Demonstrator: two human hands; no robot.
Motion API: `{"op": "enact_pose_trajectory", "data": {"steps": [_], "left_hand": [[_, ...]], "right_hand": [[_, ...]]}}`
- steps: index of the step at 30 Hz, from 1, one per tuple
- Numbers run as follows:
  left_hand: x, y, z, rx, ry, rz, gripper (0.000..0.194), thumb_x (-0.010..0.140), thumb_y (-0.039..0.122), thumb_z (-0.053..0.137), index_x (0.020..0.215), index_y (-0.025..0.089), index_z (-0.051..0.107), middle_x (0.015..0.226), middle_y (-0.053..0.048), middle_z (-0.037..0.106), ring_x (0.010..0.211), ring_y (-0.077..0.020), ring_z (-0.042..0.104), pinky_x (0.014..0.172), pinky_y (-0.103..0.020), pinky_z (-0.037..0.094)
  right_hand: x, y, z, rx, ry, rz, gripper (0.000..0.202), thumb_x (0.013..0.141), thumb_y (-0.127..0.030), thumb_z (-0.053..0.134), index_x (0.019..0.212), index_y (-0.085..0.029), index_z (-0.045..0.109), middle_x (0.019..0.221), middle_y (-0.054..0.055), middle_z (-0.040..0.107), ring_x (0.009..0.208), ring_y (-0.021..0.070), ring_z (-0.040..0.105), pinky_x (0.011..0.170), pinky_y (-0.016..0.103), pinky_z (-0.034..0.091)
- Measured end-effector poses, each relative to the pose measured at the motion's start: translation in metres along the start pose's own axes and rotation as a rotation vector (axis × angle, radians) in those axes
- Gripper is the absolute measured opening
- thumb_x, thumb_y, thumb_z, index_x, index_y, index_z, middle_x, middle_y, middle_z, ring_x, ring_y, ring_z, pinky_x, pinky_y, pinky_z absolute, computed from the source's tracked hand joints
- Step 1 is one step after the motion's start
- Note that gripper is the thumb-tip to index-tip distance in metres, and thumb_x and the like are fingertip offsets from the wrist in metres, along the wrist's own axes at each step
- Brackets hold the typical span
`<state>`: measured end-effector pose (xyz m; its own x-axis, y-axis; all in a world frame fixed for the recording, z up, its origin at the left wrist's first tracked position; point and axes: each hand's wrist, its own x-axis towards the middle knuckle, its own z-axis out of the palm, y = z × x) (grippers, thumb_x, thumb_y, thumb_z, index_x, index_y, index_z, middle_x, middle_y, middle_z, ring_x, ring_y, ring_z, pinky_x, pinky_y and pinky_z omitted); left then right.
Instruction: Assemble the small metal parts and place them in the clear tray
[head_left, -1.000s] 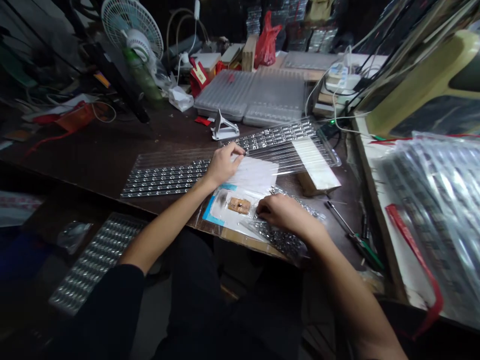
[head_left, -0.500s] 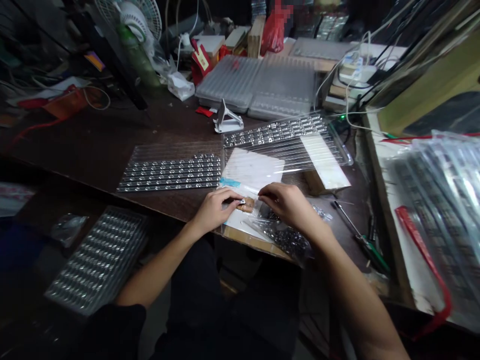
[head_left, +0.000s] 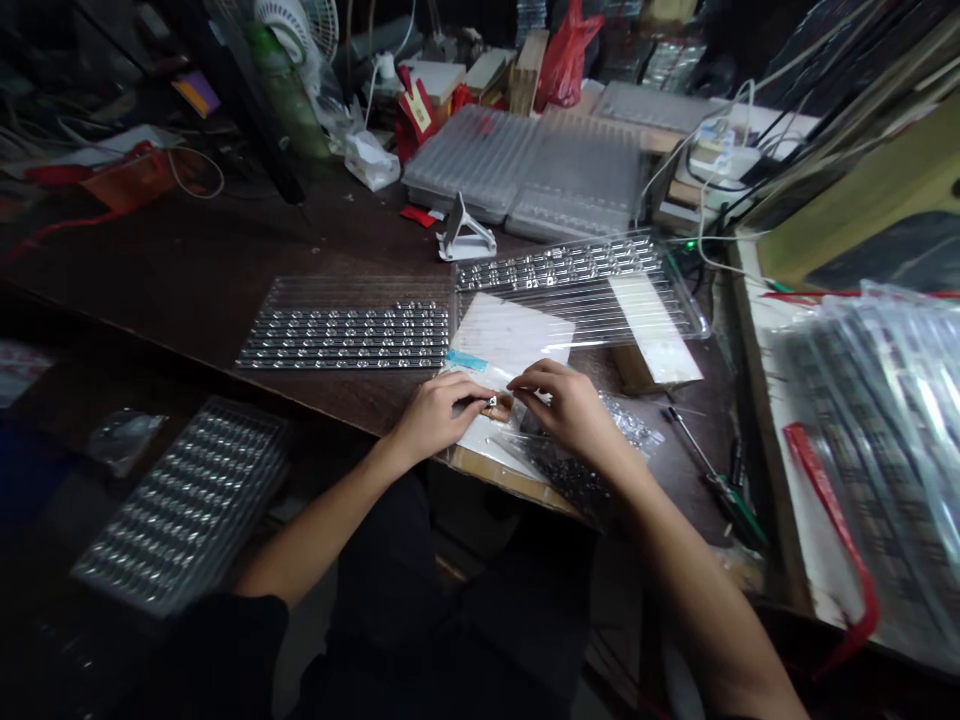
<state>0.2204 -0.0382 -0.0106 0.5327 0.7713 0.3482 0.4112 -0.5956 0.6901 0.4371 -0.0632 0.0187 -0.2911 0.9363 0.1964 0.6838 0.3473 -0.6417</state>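
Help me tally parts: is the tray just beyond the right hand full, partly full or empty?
Partly full: shiny parts line the far rows of the tray, while its near grooves show bare plastic.

Counts, all placed off 1 white stand [head_left: 469, 245]. Near side of stand: 2 hands, i.e. left hand [head_left: 433, 415] plus right hand [head_left: 564, 400]; 1 small metal part [head_left: 492, 402]; 1 brown block [head_left: 503, 409]; 2 part-filled clear trays [head_left: 349, 340]; 1 bag of loose parts [head_left: 574, 475], pieces too small to count. Right of stand, nearer: 1 white-topped block [head_left: 654, 330], 1 screwdriver [head_left: 739, 510]. Behind stand: 1 red plastic bag [head_left: 571, 60]. Behind stand, leftward: 1 fan [head_left: 285, 20], 1 green bottle [head_left: 281, 90].
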Motion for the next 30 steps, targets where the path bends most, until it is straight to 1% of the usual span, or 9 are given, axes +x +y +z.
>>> {"op": "enact_pose_trajectory", "data": {"steps": [8,13,15,18,20,22,25,27,30], "left_hand": [[-0.001,0.001,0.002,0.023,-0.017,-0.023,0.014,0.089,0.015,0.063,0.097,0.02,0.074,0.094,-0.004,0.074,0.089,-0.0199,0.067,0.081,-0.033,0.052],[-0.007,0.002,-0.001,0.072,0.157,-0.089,0.015,0.092,0.015,0.058,0.095,0.021,0.071,0.096,-0.005,0.073,0.093,-0.0195,0.066,0.085,-0.032,0.051],[-0.012,0.001,-0.004,0.17,0.112,-0.116,0.015,0.092,0.018,0.06,0.1,0.023,0.071,0.101,-0.004,0.073,0.096,-0.0211,0.065,0.087,-0.034,0.05],[-0.017,-0.002,-0.006,0.27,0.039,-0.13,0.016,0.09,0.022,0.064,0.104,0.024,0.07,0.106,-0.003,0.073,0.097,-0.0233,0.064,0.088,-0.038,0.049],[-0.016,-0.002,-0.004,0.257,0.076,-0.149,0.015,0.089,0.022,0.064,0.103,0.024,0.069,0.105,-0.003,0.073,0.096,-0.0228,0.065,0.088,-0.037,0.049],[-0.011,-0.001,-0.001,0.224,0.145,-0.167,0.012,0.089,0.021,0.065,0.101,0.023,0.068,0.101,-0.003,0.074,0.094,-0.022,0.066,0.086,-0.036,0.049],[0.0,0.007,0.007,0.154,0.225,-0.149,0.008,0.087,0.023,0.068,0.095,0.022,0.067,0.094,-0.003,0.074,0.09,-0.0213,0.067,0.083,-0.035,0.05],[0.005,0.012,0.014,0.09,0.22,-0.126,0.006,0.086,0.023,0.069,0.091,0.021,0.067,0.091,-0.004,0.074,0.086,-0.0203,0.067,0.079,-0.033,0.051],[0.007,0.014,0.023,0.042,0.17,-0.124,0.008,0.083,0.025,0.072,0.087,0.021,0.067,0.086,-0.003,0.073,0.08,-0.0192,0.067,0.074,-0.033,0.051]], "right_hand": [[0.004,0.0,0.013,-0.128,-0.055,0.08,0.022,0.078,-0.006,0.061,0.092,-0.016,0.076,0.088,0.007,0.076,0.076,0.0182,0.068,0.072,0.026,0.05],[0.005,-0.005,0.018,-0.065,-0.087,0.015,0.022,0.083,-0.007,0.057,0.093,-0.016,0.074,0.089,0.005,0.074,0.078,0.0159,0.068,0.074,0.024,0.051],[0.004,-0.011,0.021,-0.096,-0.13,-0.045,0.02,0.087,-0.009,0.056,0.096,-0.016,0.073,0.093,0.006,0.073,0.08,0.0156,0.067,0.074,0.024,0.051],[0.001,-0.021,0.025,-0.33,-0.186,-0.097,0.017,0.093,-0.017,0.056,0.098,-0.017,0.072,0.095,0.009,0.07,0.085,0.0188,0.066,0.074,0.026,0.051],[-0.001,-0.026,0.027,-0.429,-0.221,-0.111,0.017,0.095,-0.019,0.056,0.099,-0.017,0.072,0.095,0.01,0.069,0.087,0.0206,0.065,0.073,0.027,0.05],[-0.002,-0.027,0.026,-0.401,-0.229,-0.114,0.018,0.095,-0.017,0.057,0.105,-0.018,0.072,0.096,0.01,0.07,0.086,0.0201,0.066,0.071,0.026,0.049],[0.002,-0.018,0.013,-0.273,-0.159,-0.097,0.022,0.096,-0.019,0.056,0.11,-0.022,0.071,0.101,0.007,0.071,0.084,0.0181,0.067,0.072,0.024,0.05],[0.002,-0.013,-0.004,-0.234,-0.066,-0.061,0.021,0.095,-0.02,0.054,0.104,-0.02,0.072,0.103,0.008,0.072,0.085,0.0186,0.068,0.075,0.026,0.051],[-0.018,-0.018,-0.038,-0.164,0.19,0.04,0.018,0.094,-0.025,0.055,0.098,-0.022,0.072,0.098,0.008,0.073,0.087,0.0219,0.069,0.08,0.033,0.052]]}}
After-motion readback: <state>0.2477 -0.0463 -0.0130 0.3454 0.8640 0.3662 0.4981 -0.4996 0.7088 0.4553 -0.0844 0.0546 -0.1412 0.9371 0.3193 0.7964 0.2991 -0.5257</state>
